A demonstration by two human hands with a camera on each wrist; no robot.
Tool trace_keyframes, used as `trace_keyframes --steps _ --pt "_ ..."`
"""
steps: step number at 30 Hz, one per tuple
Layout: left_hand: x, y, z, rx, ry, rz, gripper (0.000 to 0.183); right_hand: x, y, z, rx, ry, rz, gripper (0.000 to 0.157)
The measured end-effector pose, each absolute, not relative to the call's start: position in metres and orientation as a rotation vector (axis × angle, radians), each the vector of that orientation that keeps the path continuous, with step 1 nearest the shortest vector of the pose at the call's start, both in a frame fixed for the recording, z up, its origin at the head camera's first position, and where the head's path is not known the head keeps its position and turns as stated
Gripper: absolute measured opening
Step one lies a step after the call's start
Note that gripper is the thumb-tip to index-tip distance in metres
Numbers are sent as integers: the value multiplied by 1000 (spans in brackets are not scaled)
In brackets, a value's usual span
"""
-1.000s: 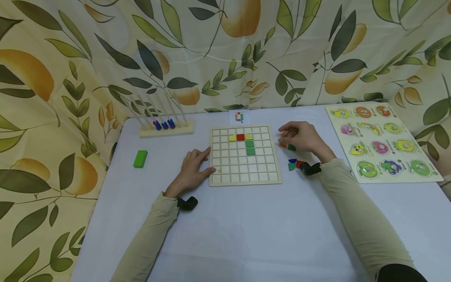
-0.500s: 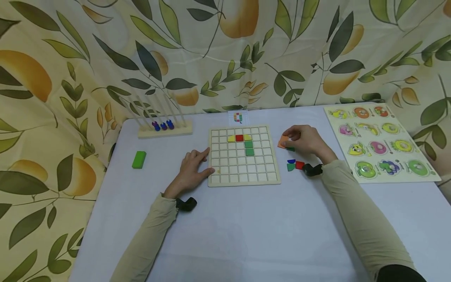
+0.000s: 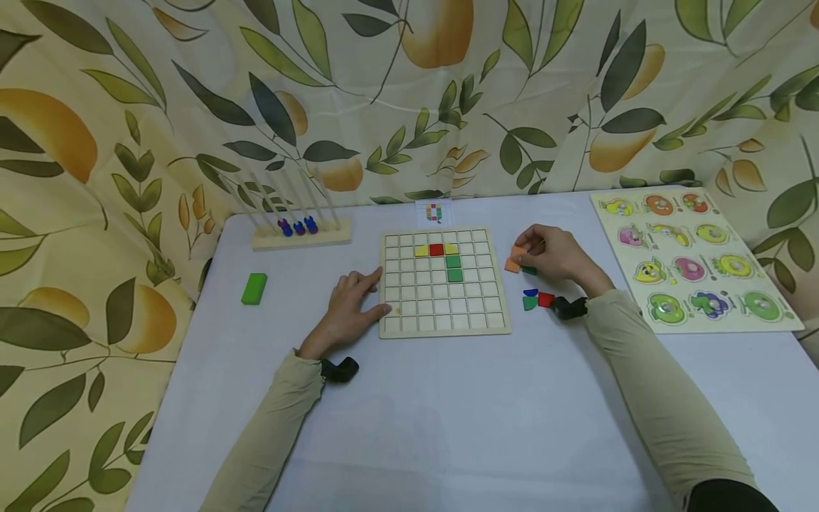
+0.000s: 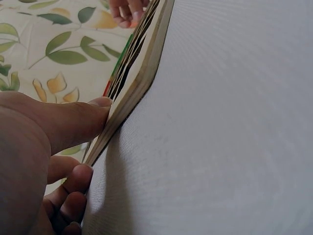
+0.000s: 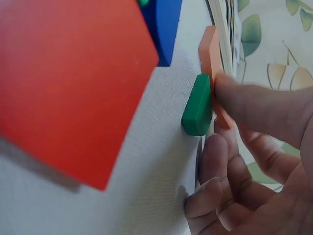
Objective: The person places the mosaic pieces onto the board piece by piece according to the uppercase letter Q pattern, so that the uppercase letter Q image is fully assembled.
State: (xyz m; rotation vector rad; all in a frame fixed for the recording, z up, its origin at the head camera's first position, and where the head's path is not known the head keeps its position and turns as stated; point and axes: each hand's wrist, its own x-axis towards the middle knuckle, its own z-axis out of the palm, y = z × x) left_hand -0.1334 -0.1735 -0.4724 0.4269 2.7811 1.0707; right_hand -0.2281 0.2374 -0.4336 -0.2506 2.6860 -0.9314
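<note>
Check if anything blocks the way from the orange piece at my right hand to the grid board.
Nothing visible: only a strip of tablecloth separates the orange piece from the board. The green piece next to it lies on the side away from the board, and your left hand is at the board's opposite edge.

Gridded board (image 3: 436, 288) mid-frame, orange tile (image 3: 512, 265) at its right.
The pale square board lies flat; in its upper part a red tile (image 3: 436, 249) sits between two yellow tiles (image 3: 421, 250), with two green tiles (image 3: 453, 262) in a column below the right-hand yellow. The orange tile, single or double I cannot tell, is pinched in the right hand (image 3: 555, 253).
</note>
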Motion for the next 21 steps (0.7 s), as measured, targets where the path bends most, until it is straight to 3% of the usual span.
trace_keyframes --steps 14,21 --pt "-134 -174 -471 417 2767 1066 77 -228 234 -432 -310 2710 -991 37" --pt "-134 -174 -471 414 2754 1076 78 -225 229 -431 -282 2734 -1065 30"
